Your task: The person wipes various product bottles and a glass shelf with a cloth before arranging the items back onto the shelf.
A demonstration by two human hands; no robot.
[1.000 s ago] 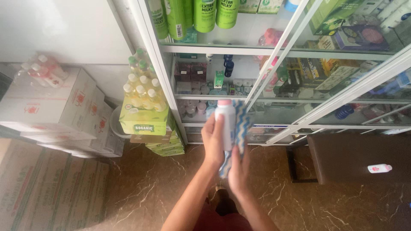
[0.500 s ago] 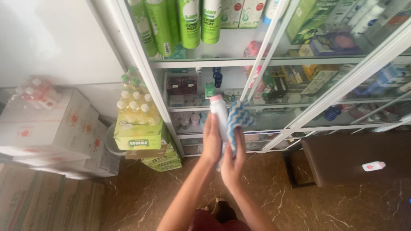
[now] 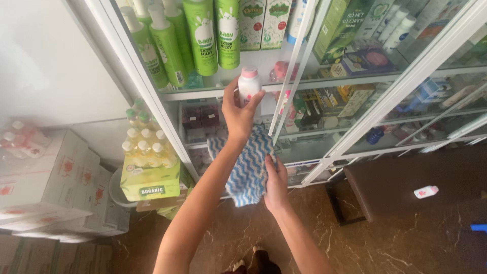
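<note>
Green bottles (image 3: pixel 203 35) line the glass cabinet's top shelf (image 3: pixel 314 81); cardboard boxes (image 3: pixel 50 187) sit left.

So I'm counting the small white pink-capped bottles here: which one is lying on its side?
The small bottle on the dark brown bench at the right lies on its side. The other one is upright in the left hand at the shelf.

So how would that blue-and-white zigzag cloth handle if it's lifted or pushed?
Probably floppy: the zigzag cloth hangs in folds from the right hand. Likely light, since it is held by one edge. It looks soft, unlikely to roll or break.
</note>
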